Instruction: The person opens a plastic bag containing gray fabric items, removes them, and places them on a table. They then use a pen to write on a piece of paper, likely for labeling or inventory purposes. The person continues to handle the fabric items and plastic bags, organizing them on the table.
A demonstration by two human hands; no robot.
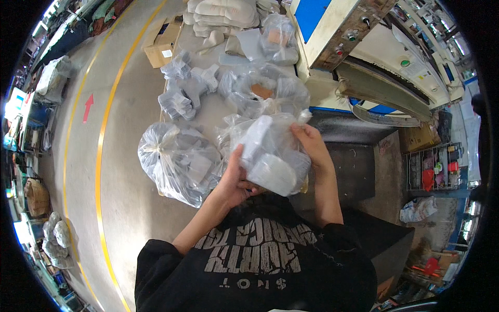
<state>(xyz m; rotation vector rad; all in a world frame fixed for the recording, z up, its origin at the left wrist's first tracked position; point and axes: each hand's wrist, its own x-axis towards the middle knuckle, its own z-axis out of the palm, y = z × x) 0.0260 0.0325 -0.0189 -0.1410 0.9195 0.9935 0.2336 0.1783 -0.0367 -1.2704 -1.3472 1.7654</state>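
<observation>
A clear plastic bag point(273, 156) stuffed with pale grey foam pieces is held in front of my chest. My left hand point(235, 179) grips its lower left side with the thumb up against the plastic. My right hand point(311, 143) clutches the bag's upper right edge. To the left, a second tied clear bag point(179, 161) of grey pieces hangs over the table's near edge, close to my left hand.
The table point(210, 112) carries loose stacks of grey pieces point(179, 99), another clear bag point(262, 93) and piled beige insoles point(223, 13). A cardboard box point(161, 44) sits on the floor at left. A blue and cream machine point(364, 47) stands at right.
</observation>
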